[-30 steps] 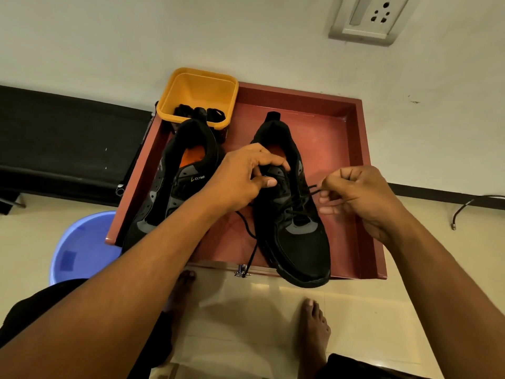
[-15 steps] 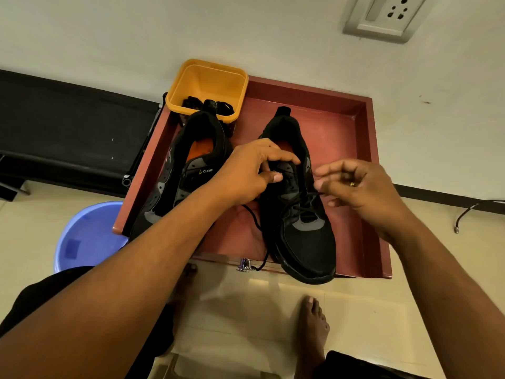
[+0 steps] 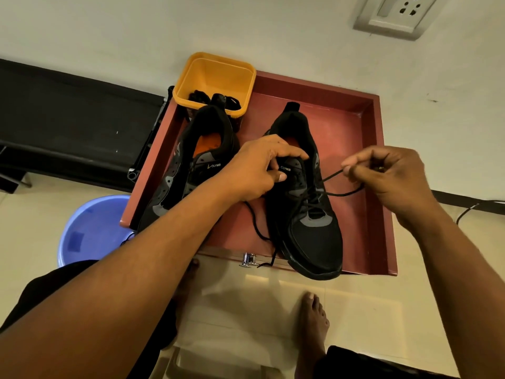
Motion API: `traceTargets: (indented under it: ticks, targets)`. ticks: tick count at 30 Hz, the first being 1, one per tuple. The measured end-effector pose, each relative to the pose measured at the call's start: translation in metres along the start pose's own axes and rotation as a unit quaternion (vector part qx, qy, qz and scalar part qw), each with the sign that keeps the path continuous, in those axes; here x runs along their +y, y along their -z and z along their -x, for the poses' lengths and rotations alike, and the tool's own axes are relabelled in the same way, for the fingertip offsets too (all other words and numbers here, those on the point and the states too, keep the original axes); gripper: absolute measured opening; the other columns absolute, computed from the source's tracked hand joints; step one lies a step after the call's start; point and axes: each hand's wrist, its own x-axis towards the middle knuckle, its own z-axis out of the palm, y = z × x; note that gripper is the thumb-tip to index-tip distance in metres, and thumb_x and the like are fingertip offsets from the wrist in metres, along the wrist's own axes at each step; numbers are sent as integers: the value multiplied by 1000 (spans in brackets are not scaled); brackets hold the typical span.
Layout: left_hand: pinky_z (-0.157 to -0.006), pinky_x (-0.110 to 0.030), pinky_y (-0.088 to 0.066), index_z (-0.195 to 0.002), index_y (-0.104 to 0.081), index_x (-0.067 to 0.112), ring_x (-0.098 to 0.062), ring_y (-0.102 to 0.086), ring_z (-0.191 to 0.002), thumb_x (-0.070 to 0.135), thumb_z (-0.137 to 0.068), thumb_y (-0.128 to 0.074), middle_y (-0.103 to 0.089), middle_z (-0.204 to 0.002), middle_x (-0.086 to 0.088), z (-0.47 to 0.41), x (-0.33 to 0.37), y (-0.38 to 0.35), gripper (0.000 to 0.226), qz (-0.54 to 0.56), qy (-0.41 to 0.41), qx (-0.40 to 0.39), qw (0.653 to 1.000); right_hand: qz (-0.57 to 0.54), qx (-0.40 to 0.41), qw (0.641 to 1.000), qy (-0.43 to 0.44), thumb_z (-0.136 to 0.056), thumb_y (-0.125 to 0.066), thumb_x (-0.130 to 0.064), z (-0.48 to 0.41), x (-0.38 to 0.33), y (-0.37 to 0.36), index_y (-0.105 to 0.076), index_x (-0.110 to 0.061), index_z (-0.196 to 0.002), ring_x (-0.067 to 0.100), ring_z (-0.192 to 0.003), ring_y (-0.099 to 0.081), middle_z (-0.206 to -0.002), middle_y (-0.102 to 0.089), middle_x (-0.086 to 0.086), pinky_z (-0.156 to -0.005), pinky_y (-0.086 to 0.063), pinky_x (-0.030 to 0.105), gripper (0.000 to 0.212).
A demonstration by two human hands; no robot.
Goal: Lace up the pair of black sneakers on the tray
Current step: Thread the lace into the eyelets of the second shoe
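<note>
Half-laced sneaker (image 3: pixel 308 214) sits on the tray (image 3: pixel 378 165), toe over the near edge. Its lace (image 3: pixel 332 177) runs taut up to our right hand (image 3: pixel 388 176), pinched between thumb and fingertips. Our left hand (image 3: pixel 257 170) grips the tongue (image 3: pixel 291 166), just across from that pinch.

Risk we see: 1 hard pull could drag the lace's other end (trailing below the left-hand grip, over the tray lip) back through the sneaker.

Tray wall stands near, outside the pinch; open room lies above it. 2nd sneaker (image 3: pixel 188 170), left of the left-hand grip, shows no lace.
</note>
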Motion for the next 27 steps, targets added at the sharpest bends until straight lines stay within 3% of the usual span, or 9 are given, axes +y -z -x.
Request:
traceTargets:
  ticks: [2,6,8,10,12,16,20,24,27]
  targets:
    - [-90,-31,-55,-130,-69,36,-6,-54,-81,-7,-86,-74,-58,-114,15,2,-2,1,62,3,-2,-2,1000,-2,-11,1000,-1,-91,-75,-5,-1,0,1,-78,-13,-99,33,-92,-72,-92,-77,11,-88,-61,39,12]
    - [-82,-23,-53,-135,-67,33,-5,-56,-83,-10,-83,-74,-62,-120,12,2,-6,2,67,26,0,-9,1000,3,-89,996,10,-88,-79,-5,5,-5,-19,-80,-13,-101,20,-84,-74,-90,-78,3,-80,-62,28,15]
    - [-80,-17,-53,-137,-65,28,-8,-61,-89,-14,-83,-71,-63,-129,9,3,-6,4,69,51,8,-11,999,8,-51,999,11,-88,-80,-6,1,-3,-14,-80,-13,-97,19,-80,-73,-85,-78,2,-78,-62,27,11]
    - [-88,-22,-58,-139,-64,22,-13,-66,-99,-18,-84,-64,-60,-140,7,5,-5,5,68,102,9,-14,995,2,0,1000,-1,-89,-79,-6,-3,1,-6,-79,-12,-97,17,-78,-72,-83,-77,2,-77,-62,26,10]
    - [-95,-28,-58,-140,-63,19,-13,-68,-104,-20,-86,-60,-58,-144,6,7,-1,4,66,125,7,-20,992,-9,-5,1000,-18,-91,-76,-4,-3,2,-4,-78,-11,-99,18,-80,-74,-86,-77,7,-76,-62,25,10]
    - [-97,-30,-57,-139,-63,18,-11,-69,-104,-20,-88,-57,-59,-142,5,6,2,4,64,124,12,-25,992,31,-46,998,-17,-89,-79,-4,0,5,-8,-79,-13,-98,21,-82,-74,-86,-76,8,-79,-62,27,13]
    - [-95,-27,-57,-138,-64,19,-9,-69,-103,-20,-88,-57,-60,-139,8,5,3,3,64,119,13,-16,993,-61,41,996,-45,-96,-66,5,0,4,0,-74,-4,-97,33,-84,-78,-80,-74,10,-76,-66,37,11]
    - [-95,-28,-57,-136,-65,25,-5,-69,-102,-18,-88,-59,-67,-124,11,4,4,2,64,105,23,-9,994,-8,-27,1000,-11,-95,-71,-3,2,2,-4,-76,-14,-111,20,-95,-77,-96,-77,2,-84,-63,36,20]
    - [-95,-27,-57,-135,-65,28,-2,-69,-101,-13,-89,-63,-70,-114,10,3,4,1,62,89,27,-6,996,28,-26,999,9,-89,-80,-9,4,1,-5,-80,-18,-104,14,-86,-75,-91,-79,-3,-81,-62,28,17]
